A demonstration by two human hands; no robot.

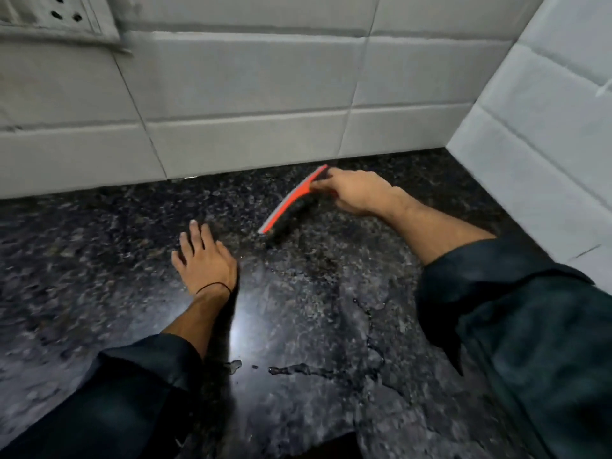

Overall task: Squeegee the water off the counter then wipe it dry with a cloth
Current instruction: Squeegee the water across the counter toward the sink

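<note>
My right hand [359, 193] grips an orange squeegee [291, 200] with a grey blade, which rests on the dark speckled granite counter [99, 260] close to the back wall. My left hand [203, 260] lies flat on the counter, fingers spread, a little left of and nearer than the squeegee's lower end. A thin black band circles that wrist. Streaks and small puddles of water [298, 371] shine on the counter between my forearms. No cloth is in view.
White wall tiles [248, 94] rise behind the counter, and a second tiled wall [546, 127] closes the right side, forming a corner. A white socket plate [56, 14] sits high at the upper left. Dark sleeves cover both forearms.
</note>
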